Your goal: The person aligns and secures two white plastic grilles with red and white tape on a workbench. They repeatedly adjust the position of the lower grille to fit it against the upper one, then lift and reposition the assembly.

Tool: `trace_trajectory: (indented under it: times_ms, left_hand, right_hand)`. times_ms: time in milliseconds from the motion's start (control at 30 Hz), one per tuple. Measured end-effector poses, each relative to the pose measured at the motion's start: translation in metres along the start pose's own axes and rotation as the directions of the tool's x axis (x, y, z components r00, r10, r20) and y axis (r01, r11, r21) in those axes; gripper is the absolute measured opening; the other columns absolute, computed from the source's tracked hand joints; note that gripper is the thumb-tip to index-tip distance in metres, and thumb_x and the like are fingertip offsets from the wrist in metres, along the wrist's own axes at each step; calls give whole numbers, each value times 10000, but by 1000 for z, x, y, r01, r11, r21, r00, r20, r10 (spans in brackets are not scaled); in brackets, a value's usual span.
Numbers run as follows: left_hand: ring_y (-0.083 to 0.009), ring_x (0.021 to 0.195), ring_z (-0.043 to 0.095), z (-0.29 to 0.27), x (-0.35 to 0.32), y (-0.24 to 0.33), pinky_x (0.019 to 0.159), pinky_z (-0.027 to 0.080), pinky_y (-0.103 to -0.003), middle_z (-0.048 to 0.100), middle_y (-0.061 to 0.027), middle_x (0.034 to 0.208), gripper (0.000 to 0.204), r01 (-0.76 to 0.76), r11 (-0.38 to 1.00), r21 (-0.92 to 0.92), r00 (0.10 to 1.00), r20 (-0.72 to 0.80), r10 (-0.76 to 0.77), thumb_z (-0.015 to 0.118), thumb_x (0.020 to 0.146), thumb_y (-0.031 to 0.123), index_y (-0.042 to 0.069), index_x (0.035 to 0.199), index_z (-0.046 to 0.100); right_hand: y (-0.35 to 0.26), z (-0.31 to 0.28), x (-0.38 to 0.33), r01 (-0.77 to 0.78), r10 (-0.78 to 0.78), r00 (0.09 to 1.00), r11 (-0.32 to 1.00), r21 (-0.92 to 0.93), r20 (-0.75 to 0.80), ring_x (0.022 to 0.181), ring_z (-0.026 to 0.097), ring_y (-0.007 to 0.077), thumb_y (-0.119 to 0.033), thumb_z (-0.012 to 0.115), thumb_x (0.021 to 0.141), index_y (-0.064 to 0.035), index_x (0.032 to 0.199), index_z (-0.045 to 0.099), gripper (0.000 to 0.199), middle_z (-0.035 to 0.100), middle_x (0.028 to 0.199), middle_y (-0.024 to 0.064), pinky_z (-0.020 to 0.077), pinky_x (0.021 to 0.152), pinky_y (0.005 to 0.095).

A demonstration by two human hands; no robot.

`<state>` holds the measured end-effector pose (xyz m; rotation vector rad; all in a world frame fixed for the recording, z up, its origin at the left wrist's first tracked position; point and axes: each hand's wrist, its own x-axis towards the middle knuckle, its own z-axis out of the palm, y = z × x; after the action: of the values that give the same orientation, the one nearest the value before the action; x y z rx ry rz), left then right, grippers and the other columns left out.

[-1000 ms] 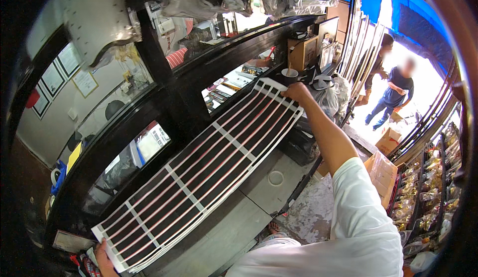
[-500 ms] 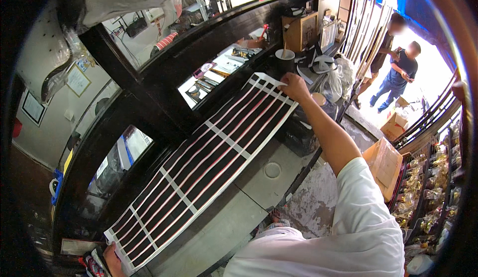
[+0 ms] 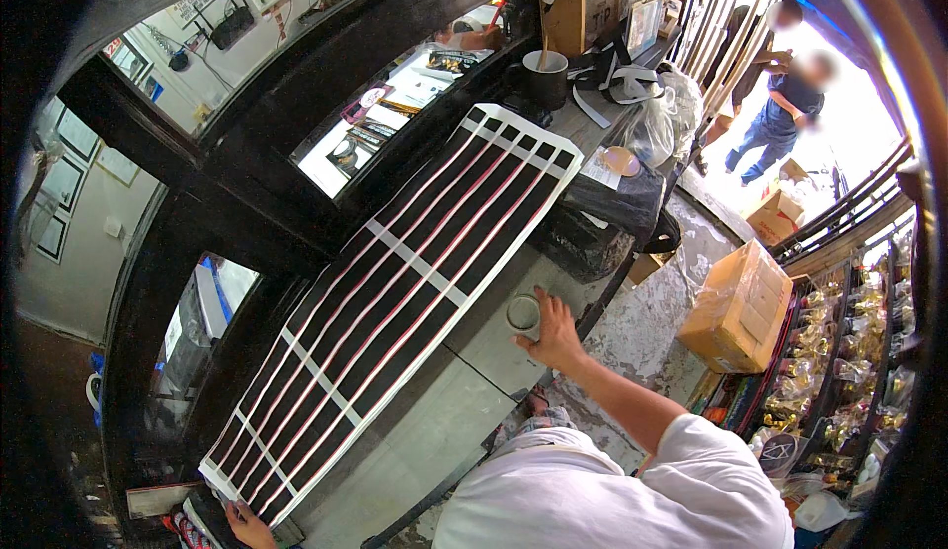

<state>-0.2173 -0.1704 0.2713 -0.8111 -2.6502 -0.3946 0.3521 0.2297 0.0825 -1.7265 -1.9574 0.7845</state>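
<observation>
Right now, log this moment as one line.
right hand: on small round tin | left hand: at near end of striped sheet | surface: counter

Bare counter beside long grille

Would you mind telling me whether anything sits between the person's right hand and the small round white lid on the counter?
Nothing visible does. The right hand is already at the small round white lid, fingers touching its rim on the grey counter. The long black-and-red striped sheet lies beside it, to the left.
</observation>
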Motion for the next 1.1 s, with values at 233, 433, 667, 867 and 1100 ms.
trace_trajectory:
  times_ms: [233,433,667,867,1100]
  left_hand:
    - [-482,1118,681,-45,-23,113,990,538,-532,718,-295,1228,424,-98,992,81,906,-406,123,639,1060,287,-65,1291,691]
    - [-427,1162,667,-57,-95,122,968,565,-500,672,-264,1284,385,-332,941,57,762,-572,304,659,1068,213,-50,1350,642]
    - [-342,1230,669,-75,-185,202,1077,508,-459,711,-230,1317,435,9,680,-733,813,402,422,598,1114,269,-60,1394,647]
    - [-270,1227,663,-94,-193,167,1060,502,-409,723,-169,1328,405,390,551,-738,441,675,591,558,1126,236,-30,1422,635]
    - [-299,1192,680,-87,-211,62,1047,515,-403,716,-199,1335,395,528,454,-718,414,684,600,563,1118,227,-53,1380,664]
  right_hand:
    - [21,69,24,-37,47,998,964,-264,32,1362,489,456,-488,906,774,-18,1679,242,1217,454,1541,275,418,1147,564]
    - [-10,64,5,55,-56,997,998,-10,-59,1386,462,488,-290,841,795,38,1659,239,1103,469,1492,296,382,1203,533]
    - [-116,28,-145,225,-426,893,703,674,146,1483,428,410,-235,910,770,17,1669,189,1179,428,1576,275,330,1259,467]
    - [-204,67,-241,582,-814,579,441,683,31,1461,435,488,-670,821,807,53,1709,89,1368,367,1648,330,358,1218,573]
    - [-246,108,-300,584,-878,474,374,720,72,1485,396,480,-428,821,889,50,1546,351,939,351,1609,351,322,1247,545]
